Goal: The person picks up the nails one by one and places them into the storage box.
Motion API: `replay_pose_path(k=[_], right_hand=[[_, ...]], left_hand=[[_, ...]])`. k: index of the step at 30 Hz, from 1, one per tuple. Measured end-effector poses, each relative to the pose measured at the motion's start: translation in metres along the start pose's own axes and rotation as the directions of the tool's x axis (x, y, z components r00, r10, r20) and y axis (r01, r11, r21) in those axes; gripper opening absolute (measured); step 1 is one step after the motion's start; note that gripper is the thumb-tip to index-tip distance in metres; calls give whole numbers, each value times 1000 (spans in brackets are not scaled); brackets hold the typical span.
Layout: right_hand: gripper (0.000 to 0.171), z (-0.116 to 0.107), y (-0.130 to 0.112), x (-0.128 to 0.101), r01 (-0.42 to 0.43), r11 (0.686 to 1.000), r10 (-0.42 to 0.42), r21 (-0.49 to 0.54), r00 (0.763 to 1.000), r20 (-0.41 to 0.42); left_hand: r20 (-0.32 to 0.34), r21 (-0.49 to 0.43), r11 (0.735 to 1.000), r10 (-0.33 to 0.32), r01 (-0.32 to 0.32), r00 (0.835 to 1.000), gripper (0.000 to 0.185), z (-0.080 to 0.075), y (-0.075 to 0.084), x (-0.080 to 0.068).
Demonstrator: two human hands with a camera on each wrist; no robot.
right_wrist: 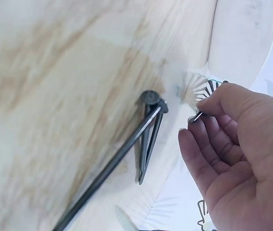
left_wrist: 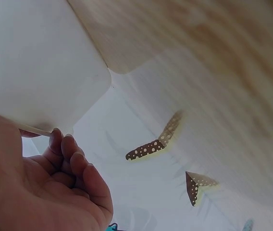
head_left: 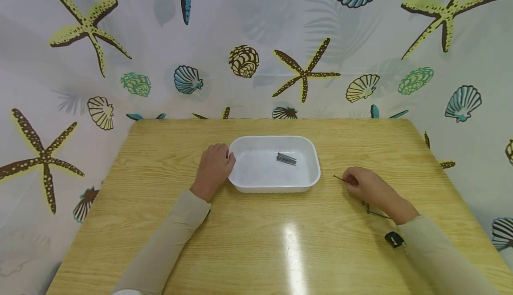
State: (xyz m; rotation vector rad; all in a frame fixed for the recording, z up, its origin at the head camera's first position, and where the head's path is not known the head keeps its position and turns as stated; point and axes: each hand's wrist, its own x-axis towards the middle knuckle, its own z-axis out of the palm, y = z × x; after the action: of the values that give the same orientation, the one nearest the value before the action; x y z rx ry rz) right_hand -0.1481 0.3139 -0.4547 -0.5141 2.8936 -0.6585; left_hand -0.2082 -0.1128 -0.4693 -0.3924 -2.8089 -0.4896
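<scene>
A white plastic tray (head_left: pixel 252 166) stands on the table, with several dark nails (head_left: pixel 286 159) lying side by side in its right half. At its left end, my left hand (head_left: pixel 214 167) grips the rim between thumb and fingers; the left wrist view shows the fingertips at the tray's edge. To the right of the tray, my right hand (head_left: pixel 365 188) pinches one nail (head_left: pixel 339 178) by thumb and fingertips, its head end pointing toward the tray. Loose nails (right_wrist: pixel 108 169) lie on the table under the right wrist, partly hidden from the head view by the arm.
The wooden table (head_left: pixel 224 241) ends at a back edge against a hanging cloth (head_left: pixel 256 94) printed with starfish and shells. A small black object (head_left: pixel 394 240) shows beside the right sleeve.
</scene>
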Motion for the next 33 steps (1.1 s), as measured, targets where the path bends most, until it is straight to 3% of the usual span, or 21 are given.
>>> replay_pose_path(k=[13,22,33], right_hand=[[12,-6,1,3,3,1000,-2,11,999,-35],[12,-11,-1,4,61,998,-60,3,991,-120],[12,-17,-9,4,79,996,-74,28,985,-158]], left_hand=[[-12,1,1000,13,-13,1000,25,-1,0,1],[-14,10,1000,14,-14,1000,25,0,-1,1],[-1,9,1000,7,-7,1000,25,-3,2,-1]])
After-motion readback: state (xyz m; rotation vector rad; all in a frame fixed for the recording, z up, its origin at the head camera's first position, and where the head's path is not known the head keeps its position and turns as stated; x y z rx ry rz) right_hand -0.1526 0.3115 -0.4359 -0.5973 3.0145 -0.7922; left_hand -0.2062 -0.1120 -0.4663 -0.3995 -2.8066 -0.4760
